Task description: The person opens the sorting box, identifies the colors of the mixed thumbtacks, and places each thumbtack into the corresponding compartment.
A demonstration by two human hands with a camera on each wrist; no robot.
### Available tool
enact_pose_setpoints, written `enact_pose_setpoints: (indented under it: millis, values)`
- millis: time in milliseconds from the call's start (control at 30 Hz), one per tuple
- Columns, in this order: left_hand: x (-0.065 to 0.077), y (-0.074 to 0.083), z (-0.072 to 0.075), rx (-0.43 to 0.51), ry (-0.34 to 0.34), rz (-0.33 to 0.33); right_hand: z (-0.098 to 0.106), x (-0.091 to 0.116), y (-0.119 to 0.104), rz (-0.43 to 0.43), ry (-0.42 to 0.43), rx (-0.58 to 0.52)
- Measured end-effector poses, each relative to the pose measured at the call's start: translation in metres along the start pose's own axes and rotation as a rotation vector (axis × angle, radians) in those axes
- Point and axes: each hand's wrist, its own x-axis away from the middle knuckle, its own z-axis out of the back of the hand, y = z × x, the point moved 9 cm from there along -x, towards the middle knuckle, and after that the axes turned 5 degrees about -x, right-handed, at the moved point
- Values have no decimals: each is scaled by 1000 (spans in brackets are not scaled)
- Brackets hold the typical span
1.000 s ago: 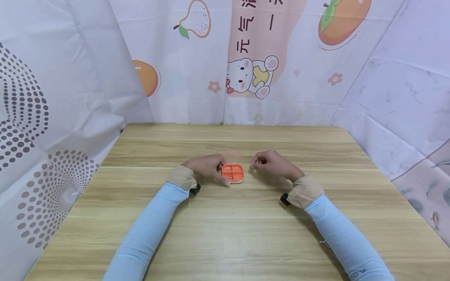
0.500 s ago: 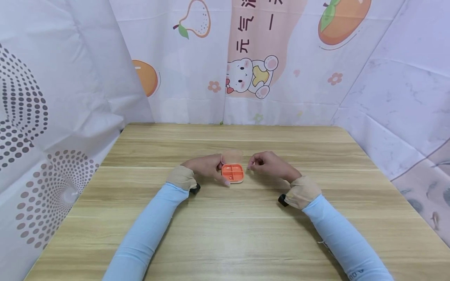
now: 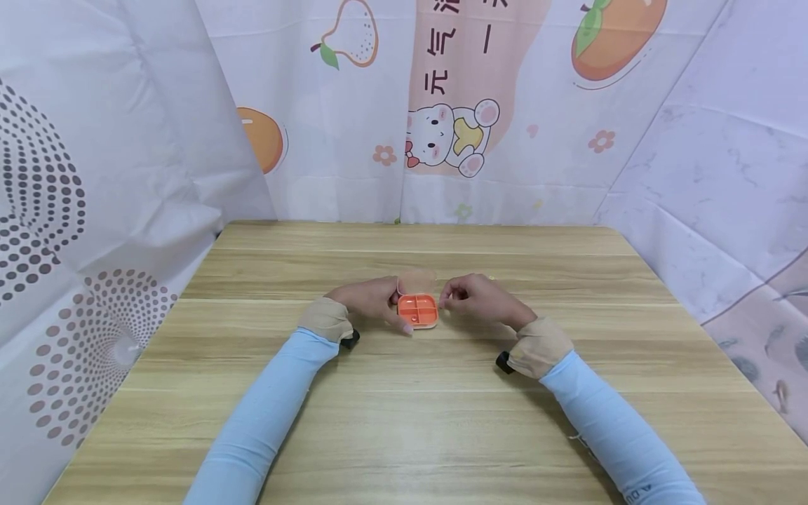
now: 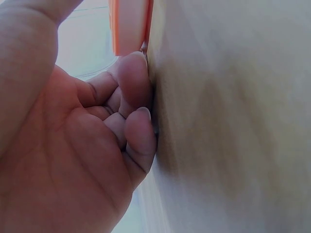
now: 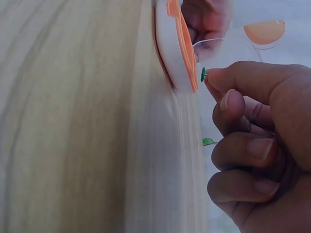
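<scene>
- Nearest to my head camera, two light blue sleeves [image 3: 261,414] stretch over the wood-grain table [image 3: 410,414]; dark lettering shows on the right one, low in my view.
- Further up I see beige cuffs [image 3: 326,319] at both wrists, each with a small black device [image 3: 505,362] on its inner side.
- My left hand [image 3: 374,299] holds the orange box [image 3: 427,303] at its left side, thumb by the near left corner and a finger at the back, next to the lid. On the left wrist feed, curled fingers [image 4: 141,133] rest against the tabletop, close to the box's wall.
- My right hand [image 3: 486,300] is narrow: thumb and forefinger pinch a small green-headed pin [image 5: 203,74], the other fingers folded toward the palm. I have the pin just beside the box's right edge, with a slim gap showing on the right wrist feed.
- Between both hands, the box sits flat on the table, its tray split into four compartments. I make out one small round thing [image 3: 414,319] in the near left compartment, too small to name.
- Behind the tray, the clear lid [image 3: 416,283] is open, away from me; I can't judge its tilt.
- Past the table's far edge hangs a white curtain [image 3: 341,140] printed with fruit, flowers and a cartoon animal, with a dotted cloth [image 3: 57,175] to the left and a marbled cloth [image 3: 732,161] to the right.
</scene>
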Motion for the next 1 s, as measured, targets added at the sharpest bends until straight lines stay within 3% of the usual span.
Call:
enact_pose_setpoints:
  millis: [500, 1000]
  values:
    - [-1, 5, -2, 42, -27, -53, -13, -1, -14, 44, -26, 49]
    - [4, 0, 2, -33, 11, 38, -26, -4, -25, 97, -69, 56]
